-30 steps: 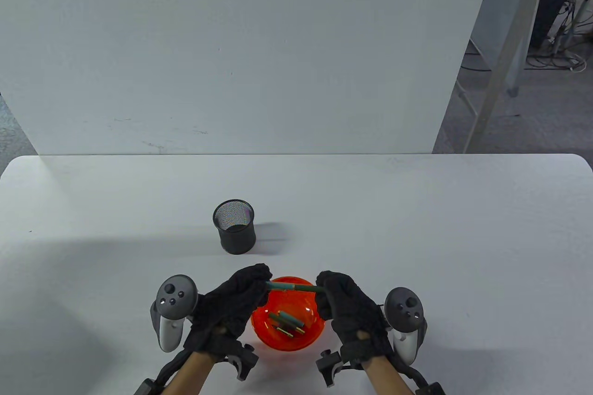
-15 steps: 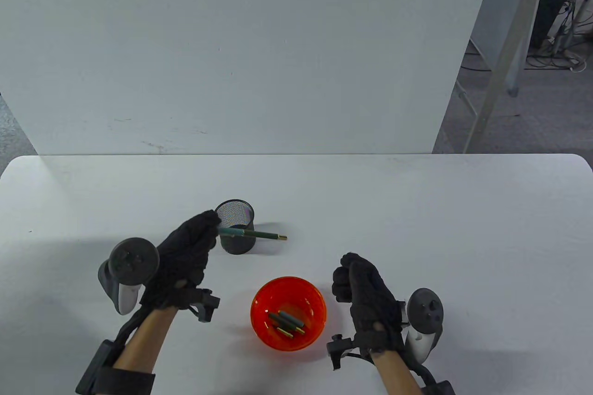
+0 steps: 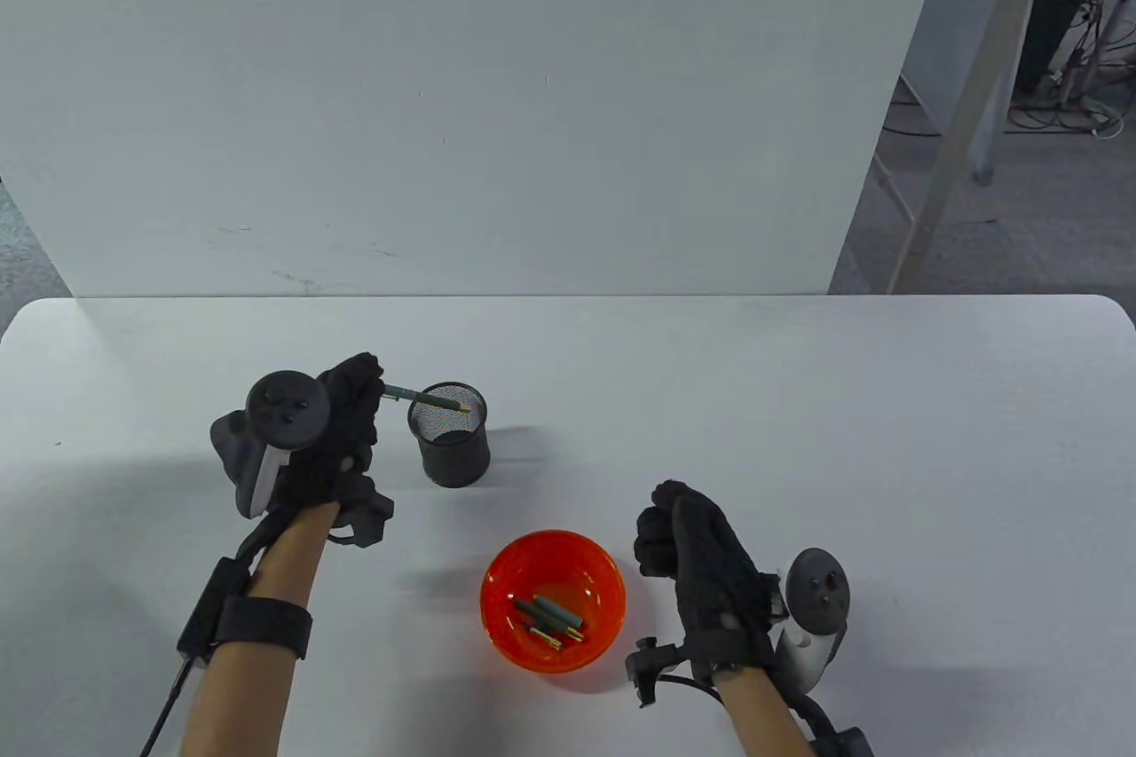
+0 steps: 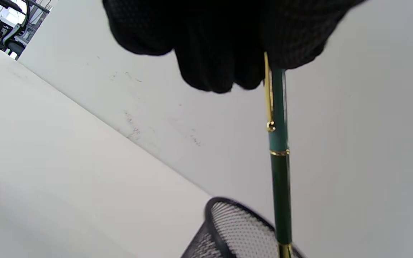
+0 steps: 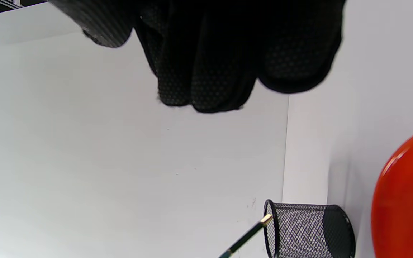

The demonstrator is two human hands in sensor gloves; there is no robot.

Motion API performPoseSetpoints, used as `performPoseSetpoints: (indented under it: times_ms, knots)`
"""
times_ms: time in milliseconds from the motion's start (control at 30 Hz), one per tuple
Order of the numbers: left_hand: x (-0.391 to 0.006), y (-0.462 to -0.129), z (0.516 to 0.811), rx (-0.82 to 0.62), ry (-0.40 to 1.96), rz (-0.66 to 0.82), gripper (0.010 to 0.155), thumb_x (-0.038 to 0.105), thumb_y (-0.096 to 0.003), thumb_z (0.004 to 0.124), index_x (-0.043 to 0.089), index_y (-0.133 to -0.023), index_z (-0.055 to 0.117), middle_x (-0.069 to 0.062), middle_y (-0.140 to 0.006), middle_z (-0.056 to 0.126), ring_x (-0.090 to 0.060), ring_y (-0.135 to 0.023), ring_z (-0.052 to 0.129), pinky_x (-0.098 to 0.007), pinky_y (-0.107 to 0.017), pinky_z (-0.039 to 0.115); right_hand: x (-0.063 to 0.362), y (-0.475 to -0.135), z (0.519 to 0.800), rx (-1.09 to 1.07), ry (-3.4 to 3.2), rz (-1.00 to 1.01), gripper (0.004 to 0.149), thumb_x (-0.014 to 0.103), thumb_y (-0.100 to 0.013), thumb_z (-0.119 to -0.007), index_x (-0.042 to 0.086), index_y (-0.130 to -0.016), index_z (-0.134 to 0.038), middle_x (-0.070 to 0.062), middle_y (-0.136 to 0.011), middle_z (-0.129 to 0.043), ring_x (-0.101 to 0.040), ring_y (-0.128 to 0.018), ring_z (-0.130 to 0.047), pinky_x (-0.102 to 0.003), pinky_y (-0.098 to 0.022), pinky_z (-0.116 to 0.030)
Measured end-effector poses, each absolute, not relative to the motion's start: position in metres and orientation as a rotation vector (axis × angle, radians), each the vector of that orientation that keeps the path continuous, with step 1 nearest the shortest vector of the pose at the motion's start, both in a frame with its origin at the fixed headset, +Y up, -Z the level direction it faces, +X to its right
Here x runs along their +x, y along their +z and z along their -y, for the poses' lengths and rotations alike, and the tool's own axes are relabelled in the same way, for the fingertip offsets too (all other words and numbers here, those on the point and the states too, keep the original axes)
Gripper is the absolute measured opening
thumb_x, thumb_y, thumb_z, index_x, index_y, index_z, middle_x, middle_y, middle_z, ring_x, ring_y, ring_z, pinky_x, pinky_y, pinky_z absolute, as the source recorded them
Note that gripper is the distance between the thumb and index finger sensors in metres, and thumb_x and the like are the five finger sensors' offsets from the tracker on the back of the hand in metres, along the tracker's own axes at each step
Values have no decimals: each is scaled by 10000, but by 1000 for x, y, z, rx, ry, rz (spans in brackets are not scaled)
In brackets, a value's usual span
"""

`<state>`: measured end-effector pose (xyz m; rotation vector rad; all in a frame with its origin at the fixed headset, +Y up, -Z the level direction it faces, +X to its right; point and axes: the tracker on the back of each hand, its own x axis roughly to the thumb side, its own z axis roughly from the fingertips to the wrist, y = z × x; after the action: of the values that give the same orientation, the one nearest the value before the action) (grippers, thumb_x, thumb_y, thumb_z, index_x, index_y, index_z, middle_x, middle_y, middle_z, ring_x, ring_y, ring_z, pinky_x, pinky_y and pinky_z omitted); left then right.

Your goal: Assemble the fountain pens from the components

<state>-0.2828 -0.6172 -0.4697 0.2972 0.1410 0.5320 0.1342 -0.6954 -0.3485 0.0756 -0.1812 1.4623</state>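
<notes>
An assembled green pen (image 3: 424, 398) is held by the left hand (image 3: 342, 429) at its capped end, fingers (image 4: 210, 53) closed around the cap near the gold clip; the gold-tipped far end is poised at the rim of the black mesh cup (image 3: 450, 435), just above or just inside the opening, which of the two cannot be told. Step in hand is judged to be dropping the finished pen into the cup. It would be done well if the pen were tipped closer to upright before release, the tip brought over the middle of the opening rather than the near rim, and the grip loosened only once the lower end is well inside; a slanted release at the rim could let the pen catch the edge, tip the light cup or roll out onto the table (image 3: 799, 437). Pen appearance: slim, dark green barrel, slightly lighter teal-green cap, thin gold band at the joint, gold clip with a ball end, gold end piece. Cap and barrel look seated flush, no gap seen. The right hand (image 3: 692, 548) is curled into a loose fist beside the orange bowl (image 3: 506, 566), nothing seen held in it. Further green and gold parts (image 3: 548, 618) lie in the bowl, so more pens are judged to remain.
</notes>
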Motion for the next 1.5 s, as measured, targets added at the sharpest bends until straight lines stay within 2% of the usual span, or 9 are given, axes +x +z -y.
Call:
performPoseSetpoints:
  times_ms: [467, 1100, 1333, 1500]
  knots:
    - [-254, -490, 646, 204, 451, -178, 412, 466, -598, 758, 382, -1001, 732, 71, -952, 871, -135, -756, 950, -443, -672, 755, 133, -349, 695, 75, 1452, 155, 498, 448, -634, -559, 131, -997, -684, -57, -807, -874, -228, -618, -929, -456, -481, -833]
    - [-249, -491, 664, 135, 459, -195, 422, 476, -598, 739, 383, -1009, 726, 74, -962, 859, -127, -773, 945, -448, -676, 752, 133, -350, 695, 92, 1432, 136, 499, 448, -636, -556, 129, -996, -686, -57, -803, -876, -230, -614, -930, -457, -479, -832]
    - [-250, -489, 665, 123, 417, -213, 517, 528, -576, 712, 361, -1062, 658, 38, -1034, 796, -165, -823, 914, -467, -678, 740, 132, -350, 695, 99, 1424, 130, 501, 450, -636, -556, 126, -994, -690, -56, -798, -880, -229, -608, -932, -457, -478, -833]
    - [-254, -478, 668, 177, 421, -220, 575, 548, -557, 698, 327, -1082, 624, -3, -1061, 767, -193, -822, 914, -475, -661, 747, 132, -351, 695, 100, 1419, 121, 501, 451, -636, -556, 126, -993, -691, -57, -797, -881, -231, -606, -932, -458, -478, -833]
